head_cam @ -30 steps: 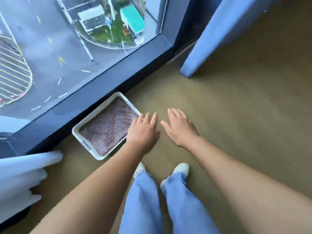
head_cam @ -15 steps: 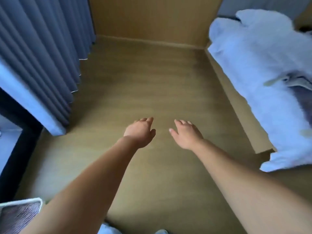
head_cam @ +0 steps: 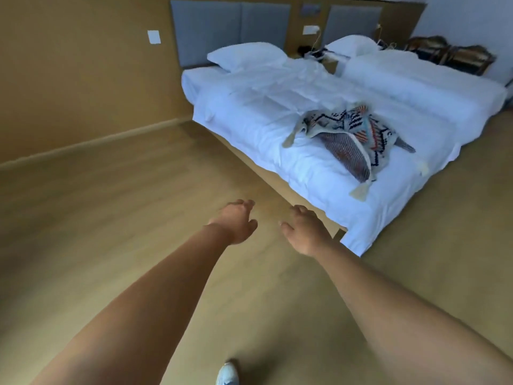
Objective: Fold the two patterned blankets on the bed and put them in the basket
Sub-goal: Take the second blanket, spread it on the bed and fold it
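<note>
Over on the left is a brown wall (head_cam: 69,79) with a small white switch plate (head_cam: 154,36) on it. Below it the wooden floor (head_cam: 111,204) spreads out wide.

Next come two bare arms, held out over the floor. The left hand (head_cam: 236,222) is loose: its fingers bend a little and it holds nothing. Low down between the arms, the tip of a white shoe (head_cam: 227,373) peeks in. The right hand (head_cam: 304,232) is just beside the left one but not touching it. It is loose too, with nothing in it.

Past the hands is the bed (head_cam: 249,120), all in white, with a pillow (head_cam: 247,56) at its head and grey padded panels (head_cam: 230,26) on the wall behind. The patterned blanket (head_cam: 358,134) lies in a crumpled heap on the bed, toward the foot end. It is light with dark zigzags and bits of orange and blue, and a dark striped side shows too. It has tassels at its corners, and neither hand touches it.

Farther right is a second bed (head_cam: 416,79), also white. Dark chairs (head_cam: 449,55) stand at the far right — blurry, so I cannot tell more.
</note>
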Tool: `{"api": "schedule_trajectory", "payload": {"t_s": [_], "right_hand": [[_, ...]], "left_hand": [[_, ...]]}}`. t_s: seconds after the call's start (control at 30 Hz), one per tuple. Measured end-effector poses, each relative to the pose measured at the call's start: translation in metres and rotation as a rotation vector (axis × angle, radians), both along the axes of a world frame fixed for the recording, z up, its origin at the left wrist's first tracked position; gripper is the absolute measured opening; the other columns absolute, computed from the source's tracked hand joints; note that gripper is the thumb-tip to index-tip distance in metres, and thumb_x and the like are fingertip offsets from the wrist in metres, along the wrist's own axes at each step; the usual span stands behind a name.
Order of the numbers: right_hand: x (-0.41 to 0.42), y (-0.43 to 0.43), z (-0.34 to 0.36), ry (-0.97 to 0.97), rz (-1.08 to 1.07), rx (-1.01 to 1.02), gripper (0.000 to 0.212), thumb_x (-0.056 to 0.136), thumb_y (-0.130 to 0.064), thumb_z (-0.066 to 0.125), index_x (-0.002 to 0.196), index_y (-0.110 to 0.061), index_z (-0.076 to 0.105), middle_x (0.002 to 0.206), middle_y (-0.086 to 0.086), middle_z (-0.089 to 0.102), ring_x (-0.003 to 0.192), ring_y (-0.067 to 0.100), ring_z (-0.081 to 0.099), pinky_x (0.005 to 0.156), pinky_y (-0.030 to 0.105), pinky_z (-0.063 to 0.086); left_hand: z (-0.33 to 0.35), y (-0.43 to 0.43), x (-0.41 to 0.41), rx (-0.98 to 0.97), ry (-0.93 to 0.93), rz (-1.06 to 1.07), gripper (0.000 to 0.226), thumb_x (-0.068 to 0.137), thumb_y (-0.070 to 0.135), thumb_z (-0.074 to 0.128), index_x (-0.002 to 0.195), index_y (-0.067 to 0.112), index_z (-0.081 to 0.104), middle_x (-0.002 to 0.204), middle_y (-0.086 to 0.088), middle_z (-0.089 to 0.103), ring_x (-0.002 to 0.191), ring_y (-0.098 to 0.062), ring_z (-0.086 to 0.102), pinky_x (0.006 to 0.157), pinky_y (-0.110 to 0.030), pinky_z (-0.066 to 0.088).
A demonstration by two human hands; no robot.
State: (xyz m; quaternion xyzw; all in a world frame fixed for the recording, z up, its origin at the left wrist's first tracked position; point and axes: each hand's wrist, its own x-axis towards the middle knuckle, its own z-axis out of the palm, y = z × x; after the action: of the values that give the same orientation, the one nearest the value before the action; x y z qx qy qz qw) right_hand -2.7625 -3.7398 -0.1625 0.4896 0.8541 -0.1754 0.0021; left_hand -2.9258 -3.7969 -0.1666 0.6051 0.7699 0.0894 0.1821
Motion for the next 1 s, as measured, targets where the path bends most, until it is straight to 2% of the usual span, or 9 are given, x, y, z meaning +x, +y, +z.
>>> {"api": "schedule_trajectory", "payload": {"t_s": [0.2, 0.43, 0.57, 0.67, 0.87, 1.0], "right_hand": [[-0.002, 0.136, 0.011, 0.029, -0.127, -0.025, 0.050, 0.096, -0.029, 0.040, 0.138, -0.004, 0.031, 0.145, 0.013, 0.034, 0.132, 0.029, 0.031, 0.106, 0.035, 0.029], [0.021, 0.288, -0.002, 0.032, -0.221, -0.013, 0.056, 0.095, -0.030, 0.044, 0.143, -0.005, 0.026, 0.148, 0.013, 0.031, 0.135, 0.030, 0.029, 0.109, 0.035, 0.026], [0.032, 0.386, -0.011, 0.047, -0.230, -0.021, 0.055, 0.095, -0.030, 0.045, 0.141, -0.004, 0.029, 0.146, 0.015, 0.034, 0.134, 0.031, 0.030, 0.108, 0.036, 0.027], [0.037, 0.445, -0.016, 0.021, -0.226, -0.043, 0.057, 0.095, -0.030, 0.043, 0.144, -0.005, 0.024, 0.149, 0.012, 0.029, 0.136, 0.030, 0.026, 0.109, 0.036, 0.025], [0.007, 0.556, -0.034, 0.045, -0.201, -0.083, 0.060, 0.094, -0.029, 0.045, 0.145, -0.007, 0.021, 0.151, 0.012, 0.026, 0.139, 0.027, 0.021, 0.111, 0.033, 0.020], [-0.026, 0.632, -0.053, 0.033, -0.190, -0.086, 0.055, 0.093, -0.026, 0.047, 0.140, -0.004, 0.030, 0.142, 0.014, 0.037, 0.132, 0.029, 0.031, 0.107, 0.035, 0.027]], "left_hand": [[0.004, 0.163, -0.005, -0.029, 0.010, -0.106, 0.056, 0.092, 0.033, 0.046, 0.143, 0.017, 0.029, 0.146, -0.005, 0.037, 0.131, -0.025, 0.038, 0.103, -0.036, 0.036], [-0.002, 0.331, 0.020, -0.049, 0.017, -0.253, 0.056, 0.093, 0.033, 0.045, 0.143, 0.015, 0.026, 0.143, -0.008, 0.039, 0.129, -0.026, 0.039, 0.101, -0.040, 0.038], [-0.008, 0.422, 0.020, -0.071, 0.030, -0.223, 0.051, 0.092, 0.031, 0.045, 0.138, 0.013, 0.032, 0.137, -0.010, 0.042, 0.122, -0.029, 0.044, 0.095, -0.040, 0.041], [-0.015, 0.471, 0.011, -0.108, 0.053, -0.198, 0.051, 0.092, 0.032, 0.046, 0.137, 0.013, 0.033, 0.136, -0.010, 0.043, 0.119, -0.028, 0.047, 0.091, -0.038, 0.042], [-0.029, 0.572, -0.022, -0.151, 0.068, -0.152, 0.049, 0.091, 0.029, 0.048, 0.134, 0.011, 0.035, 0.132, -0.010, 0.045, 0.116, -0.028, 0.049, 0.092, -0.039, 0.044], [-0.048, 0.644, -0.050, -0.195, 0.061, -0.171, 0.049, 0.092, 0.029, 0.046, 0.136, 0.014, 0.032, 0.131, -0.009, 0.046, 0.115, -0.027, 0.049, 0.091, -0.039, 0.045]]}}
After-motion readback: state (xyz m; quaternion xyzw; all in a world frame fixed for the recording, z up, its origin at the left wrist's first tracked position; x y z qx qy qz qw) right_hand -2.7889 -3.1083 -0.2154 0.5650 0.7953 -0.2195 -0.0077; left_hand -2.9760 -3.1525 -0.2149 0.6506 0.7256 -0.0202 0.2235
